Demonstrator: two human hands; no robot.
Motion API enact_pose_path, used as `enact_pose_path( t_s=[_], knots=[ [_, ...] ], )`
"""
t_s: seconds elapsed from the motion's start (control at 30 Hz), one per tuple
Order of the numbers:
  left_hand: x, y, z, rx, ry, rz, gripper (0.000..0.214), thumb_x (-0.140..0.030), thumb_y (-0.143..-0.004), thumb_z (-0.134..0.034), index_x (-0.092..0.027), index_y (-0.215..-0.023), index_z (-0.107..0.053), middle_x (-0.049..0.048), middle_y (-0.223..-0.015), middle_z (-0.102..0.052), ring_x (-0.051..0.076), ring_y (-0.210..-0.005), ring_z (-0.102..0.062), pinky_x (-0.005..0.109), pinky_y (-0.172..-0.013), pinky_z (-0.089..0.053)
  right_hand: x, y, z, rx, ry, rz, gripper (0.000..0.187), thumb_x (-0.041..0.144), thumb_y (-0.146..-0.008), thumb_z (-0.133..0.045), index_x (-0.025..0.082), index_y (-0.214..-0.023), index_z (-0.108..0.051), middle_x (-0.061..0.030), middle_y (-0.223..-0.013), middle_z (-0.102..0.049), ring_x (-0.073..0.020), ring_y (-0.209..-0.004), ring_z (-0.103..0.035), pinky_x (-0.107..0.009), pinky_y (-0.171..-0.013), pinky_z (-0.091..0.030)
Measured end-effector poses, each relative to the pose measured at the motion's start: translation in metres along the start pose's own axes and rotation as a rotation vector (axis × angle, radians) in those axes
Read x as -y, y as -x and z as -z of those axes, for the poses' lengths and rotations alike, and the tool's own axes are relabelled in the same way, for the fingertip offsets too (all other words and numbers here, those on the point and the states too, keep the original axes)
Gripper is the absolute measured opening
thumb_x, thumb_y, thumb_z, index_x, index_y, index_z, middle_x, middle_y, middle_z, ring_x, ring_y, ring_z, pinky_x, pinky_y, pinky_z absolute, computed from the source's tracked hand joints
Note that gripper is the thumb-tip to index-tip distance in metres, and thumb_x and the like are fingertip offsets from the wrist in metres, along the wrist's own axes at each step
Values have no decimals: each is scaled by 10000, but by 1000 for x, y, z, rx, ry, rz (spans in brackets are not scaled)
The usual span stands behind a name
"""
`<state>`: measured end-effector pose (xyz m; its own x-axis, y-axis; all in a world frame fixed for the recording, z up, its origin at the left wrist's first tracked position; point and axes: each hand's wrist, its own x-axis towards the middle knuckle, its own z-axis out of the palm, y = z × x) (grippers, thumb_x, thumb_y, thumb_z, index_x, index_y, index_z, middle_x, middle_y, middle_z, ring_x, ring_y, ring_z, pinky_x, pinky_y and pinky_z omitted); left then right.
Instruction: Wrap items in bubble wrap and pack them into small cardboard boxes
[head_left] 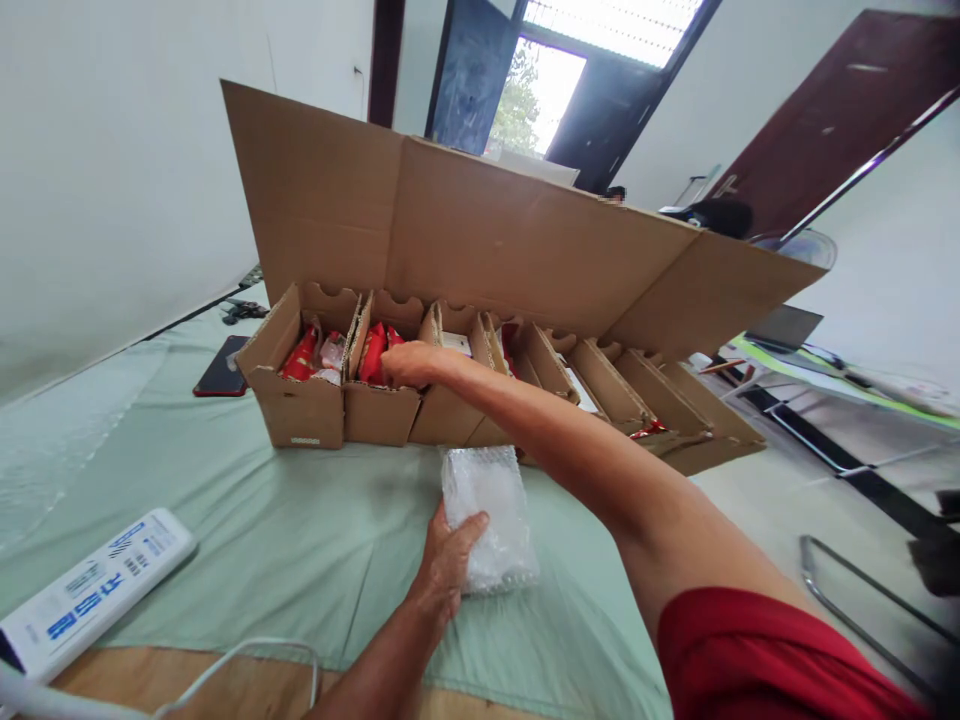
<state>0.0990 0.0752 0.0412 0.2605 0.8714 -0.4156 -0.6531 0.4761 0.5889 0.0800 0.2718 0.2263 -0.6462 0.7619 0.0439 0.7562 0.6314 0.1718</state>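
Note:
My left hand (448,555) lies on the green cloth with its fingers curled round the near edge of a bubble-wrap bundle (491,515). My right hand (409,364) reaches across to the second compartment from the left of a long cardboard box (300,410), fingers closed down among red packets (373,352). What those fingers hold is hidden. The first compartment holds more red and white packets (315,355). The box's tall lid flap (465,225) stands upright behind the compartments.
A white power strip (90,590) with a cable lies at the near left. A dark phone (223,367) in a red case sits left of the box. Metal chair frames (847,590) and a laptop (784,328) are at the right.

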Motion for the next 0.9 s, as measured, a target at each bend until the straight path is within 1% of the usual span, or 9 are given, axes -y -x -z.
enact_pose_path(
  t_s=[0.1,0.2,0.3,0.43,0.5,0.6,0.73,0.8,0.9],
  knots=[
    [0,-4,3,-17,36,-16,833,-489,-410,-988,-104,-1095,-711,102,-905,-778,253,-769,-724,335,-704,-563,-12,40,37,-16,19,-60,94,175,-844,-649,162,-798,-730,-48,-806,-771,-178,-724,-688,-278,-671,-437],
    [-6,-10,5,-34,86,-42,849,-523,-409,-984,-142,-1110,-694,85,-939,-777,270,-848,-737,347,-767,-574,-14,113,53,-367,56,-84,131,202,-917,-583,168,-970,-698,-93,-1146,-764,-218,-973,-699,-341,-832,-445],
    [-15,-11,3,9,129,-50,864,-704,-501,-890,-169,-1149,-691,104,-1030,-778,304,-971,-739,388,-852,-577,-1,192,17,-502,161,24,170,122,-934,-528,188,-857,-664,-134,-1234,-750,-244,-979,-706,-396,-852,-451],
    [-17,-6,-2,83,105,-21,851,-732,-509,-867,-123,-1084,-716,142,-984,-777,339,-981,-738,420,-868,-574,17,253,-58,-214,13,149,216,35,-906,-528,175,-848,-681,-120,-1121,-788,-201,-852,-724,-360,-740,-460],
    [-14,-5,-2,71,73,-17,811,-580,-446,-950,-109,-1061,-711,122,-901,-774,333,-936,-744,402,-844,-571,16,259,-64,-136,-132,127,166,77,-897,-594,181,-939,-716,-86,-1067,-802,-197,-861,-731,-344,-750,-470],
    [-8,-5,0,32,37,-27,777,-503,-472,-950,-119,-1097,-693,85,-863,-768,291,-861,-742,366,-790,-561,7,236,-24,-215,-285,74,170,170,-920,-632,208,-1044,-741,-49,-979,-812,-194,-864,-730,-339,-805,-482],
    [-2,-3,0,5,-1,-33,726,-475,-493,-941,-122,-1077,-691,78,-853,-759,239,-741,-710,333,-693,-536,12,142,56,-330,-219,34,246,167,-992,-520,198,-1055,-756,-58,-1041,-794,-207,-972,-702,-339,-854,-454],
    [0,0,-1,12,-14,-47,717,-440,-504,-941,-124,-1098,-692,92,-893,-764,242,-769,-708,333,-706,-535,25,76,74,-271,-124,88,279,170,-1015,-479,195,-1022,-757,-54,-1081,-788,-215,-1028,-686,-357,-905,-427],
    [1,2,-3,34,-15,-78,759,-437,-531,-925,-136,-1183,-678,122,-1001,-771,288,-919,-721,360,-800,-549,47,-16,67,-9,22,210,166,179,-928,-606,186,-978,-764,-71,-1078,-788,-248,-1052,-681,-379,-915,-414]
  ],
)
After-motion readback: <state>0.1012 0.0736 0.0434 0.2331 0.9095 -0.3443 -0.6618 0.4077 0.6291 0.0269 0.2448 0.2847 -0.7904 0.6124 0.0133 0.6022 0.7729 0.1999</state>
